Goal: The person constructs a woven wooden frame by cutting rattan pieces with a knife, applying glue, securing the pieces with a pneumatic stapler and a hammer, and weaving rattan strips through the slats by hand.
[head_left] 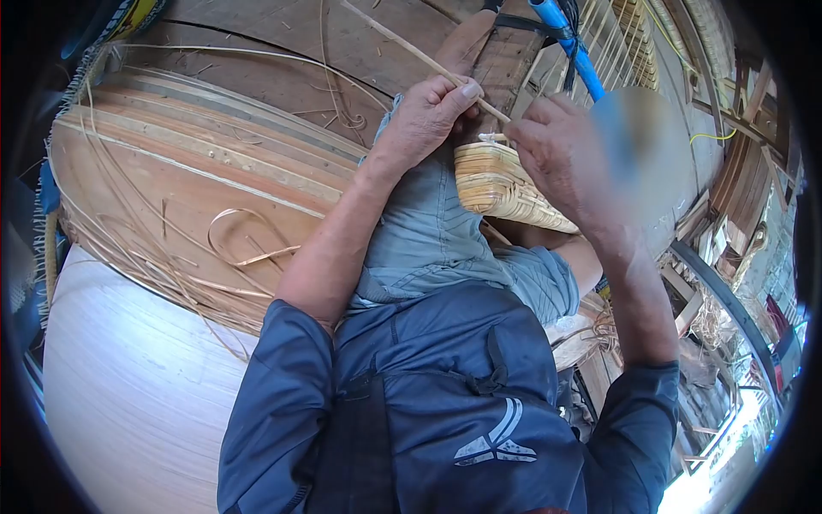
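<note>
A thin pale rattan strip (398, 38) runs slantwise from the top of the view down to both hands. My left hand (432, 116) is closed round it, with the thumb lying along the strip. At the strip's lower end the fingers of my right hand (552, 154) are closed on it, partly hidden from view. Just below the hands, a tightly wrapped woven rattan piece (488, 180) lies over the lap, its blunt corner toward me. My right wrist hangs above the far side of that piece.
To the left, loose rattan strips (197, 283) and a curled strip (257, 257) lie on a wooden surface (128, 171). A blue tube (582, 68) stands beyond the hands. Wood scraps (736, 240) are heaped at the right. A blurred patch hides the area beside my right hand.
</note>
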A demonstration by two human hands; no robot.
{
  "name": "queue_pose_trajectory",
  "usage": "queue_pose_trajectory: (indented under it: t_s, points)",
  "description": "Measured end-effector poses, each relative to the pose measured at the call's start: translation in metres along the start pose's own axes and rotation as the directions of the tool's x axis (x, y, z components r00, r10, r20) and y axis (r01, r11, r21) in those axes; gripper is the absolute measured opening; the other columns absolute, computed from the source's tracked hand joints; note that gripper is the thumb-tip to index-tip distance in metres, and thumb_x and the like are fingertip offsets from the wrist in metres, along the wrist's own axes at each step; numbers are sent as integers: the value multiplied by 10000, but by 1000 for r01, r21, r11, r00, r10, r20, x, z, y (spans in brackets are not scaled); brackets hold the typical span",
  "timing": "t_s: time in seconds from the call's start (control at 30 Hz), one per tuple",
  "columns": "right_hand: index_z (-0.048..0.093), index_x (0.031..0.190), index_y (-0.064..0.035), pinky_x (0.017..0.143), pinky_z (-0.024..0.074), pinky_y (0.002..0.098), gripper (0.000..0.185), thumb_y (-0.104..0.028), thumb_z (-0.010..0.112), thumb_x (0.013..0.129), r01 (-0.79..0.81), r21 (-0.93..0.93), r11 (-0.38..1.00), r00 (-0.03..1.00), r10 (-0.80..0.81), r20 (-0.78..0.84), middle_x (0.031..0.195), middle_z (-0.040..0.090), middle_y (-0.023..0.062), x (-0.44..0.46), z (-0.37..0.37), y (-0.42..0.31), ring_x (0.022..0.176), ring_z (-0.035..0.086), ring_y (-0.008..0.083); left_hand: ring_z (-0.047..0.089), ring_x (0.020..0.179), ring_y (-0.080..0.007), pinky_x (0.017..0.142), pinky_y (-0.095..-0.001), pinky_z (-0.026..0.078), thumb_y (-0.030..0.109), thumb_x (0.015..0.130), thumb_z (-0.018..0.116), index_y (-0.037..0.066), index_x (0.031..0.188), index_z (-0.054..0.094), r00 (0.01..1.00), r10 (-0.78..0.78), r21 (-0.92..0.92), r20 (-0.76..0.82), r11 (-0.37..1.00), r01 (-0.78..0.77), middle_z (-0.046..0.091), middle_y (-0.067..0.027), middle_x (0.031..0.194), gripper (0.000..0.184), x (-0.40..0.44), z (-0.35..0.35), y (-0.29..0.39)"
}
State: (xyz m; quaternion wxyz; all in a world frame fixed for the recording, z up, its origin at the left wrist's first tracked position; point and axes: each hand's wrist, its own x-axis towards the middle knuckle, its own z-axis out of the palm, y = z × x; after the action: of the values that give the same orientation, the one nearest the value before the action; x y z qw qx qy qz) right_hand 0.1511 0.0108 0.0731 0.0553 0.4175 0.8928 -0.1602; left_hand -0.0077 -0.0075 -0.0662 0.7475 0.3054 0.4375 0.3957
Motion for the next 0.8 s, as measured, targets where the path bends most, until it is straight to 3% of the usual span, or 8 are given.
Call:
queue_pose_trajectory:
  t_s: [0.1,0.2,0.3,0.37,0.47,0.6,0.67,0.8]
  points:
    - [630,807,-60,717,458,373,72,-54,580,757,-12,42,999,999,10,45,790,562,97,-16,-5,6,796,554,261,478,661,-53,596,-178,400,288,900,576,40,1012,621,1000,-5,12,-17,1000,5,572,14,776,276,-3,1,3]
    - [643,939,-41,692,465,322,171,16,592,786,-261,341,903,894,360,-268,834,596,111,-61,-27,17,780,580,264,485,673,-53,601,-182,395,270,904,568,26,1030,618,998,10,69,-63,998,-5,575,11,778,279,-14,6,12]
    - [627,1007,-47,675,448,258,148,-93,571,877,-491,478,728,571,683,-455,822,611,58,-148,-26,42,765,555,127,513,686,-63,648,-224,431,192,907,547,9,1019,622,984,141,405,-108,910,-86,595,11,765,227,-32,16,28]
    - [621,1043,-48,674,430,206,179,-98,499,923,-548,778,308,146,951,-274,771,563,-2,-229,-5,45,723,509,77,491,673,-56,614,-210,398,245,911,551,10,991,626,983,127,421,-134,905,-60,581,14,762,259,-35,5,13]
    - [589,1005,-56,576,407,206,161,-76,470,900,-800,599,23,-240,904,-355,713,536,-11,-374,68,31,631,476,62,474,657,-55,574,-197,359,327,922,520,16,1012,603,977,106,414,-184,910,-21,553,10,762,335,-46,20,17]
    - [581,1050,-9,586,442,278,268,-117,457,838,-714,597,-366,-570,799,-192,734,587,64,-500,163,-48,620,539,132,470,647,-66,571,-194,349,408,939,443,17,1000,601,999,-10,649,-43,760,36,552,-3,766,426,-64,29,33]
    - [571,1018,-21,748,451,369,219,-116,480,842,-586,670,-455,-665,743,-78,888,614,174,-534,214,-81,815,600,294,469,652,-66,578,-195,348,426,939,426,11,1011,600,995,-61,688,-76,720,96,554,-7,771,455,-67,23,32]
    - [582,1045,-8,791,447,409,248,-131,479,856,-539,694,-478,-691,722,-39,946,605,227,-537,271,-94,881,592,332,501,754,-105,638,-230,390,434,940,404,-3,1143,541,983,4,727,-184,673,134,568,-45,869,501,-58,37,20]
